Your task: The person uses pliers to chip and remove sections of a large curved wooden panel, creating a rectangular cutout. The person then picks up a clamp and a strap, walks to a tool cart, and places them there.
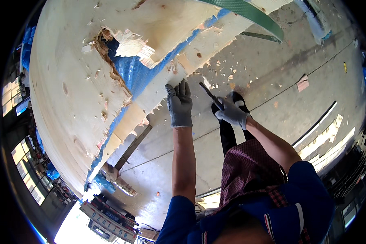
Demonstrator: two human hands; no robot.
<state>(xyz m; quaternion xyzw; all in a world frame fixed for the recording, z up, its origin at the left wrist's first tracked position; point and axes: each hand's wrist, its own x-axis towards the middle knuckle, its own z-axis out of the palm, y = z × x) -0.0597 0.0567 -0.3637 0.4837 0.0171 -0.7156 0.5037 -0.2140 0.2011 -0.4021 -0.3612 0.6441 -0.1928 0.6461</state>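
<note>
My left hand [179,106], in a grey glove, is at the splintered front edge of a pale plywood strip [156,87], its fingers and thumb closed on the wood. My right hand [232,112], gloved alike, grips a dark, narrow bar-like tool [209,94] whose far end points up and left, apart from the wood; its exact kind is unclear. Beyond the strip lies a big plywood panel [69,73] with a jagged broken hole. Blue plastic film [136,73] shows through the hole and along the gap beside the strip. A torn wood flap [136,46] sticks up at the hole.
A green strap [252,14] curves over the panel's far right. Wood chips [230,76] litter the concrete floor [272,93], and a flat wood scrap [302,83] lies to the right. Under the panel's near edge is a timber beam [133,147]. My shoes [238,99] stand near the chips.
</note>
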